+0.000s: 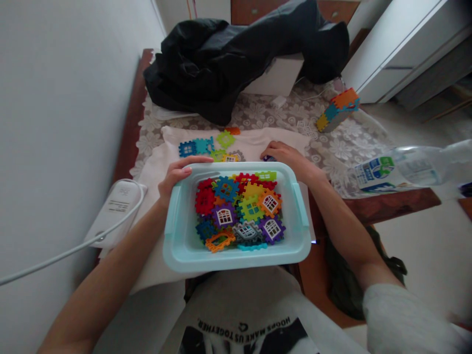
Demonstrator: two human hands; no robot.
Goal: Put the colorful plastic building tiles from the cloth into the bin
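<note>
A light blue plastic tub (236, 264) full of colourful interlocking building tiles (252, 209), several with white window inserts, is right in front of me. My left hand (177, 178) grips its far left corner, fingers along the rim. Beyond the far rim, my right hand (283, 153) has its fingers curled down on a dark blue tile (269, 158), which is mostly hidden. On the white cloth (258, 135) behind the tub lie more loose tiles: blue ones (195, 146), a lime green one (225, 139) and an orange one (232, 131).
A black garment (221, 64) is heaped at the table's back, over a white box-like object (275, 76). An assembled tile block (338, 109) stands back right. A clear plastic bottle (401, 167) lies at the right edge. A white device with a cable (116, 209) sits left.
</note>
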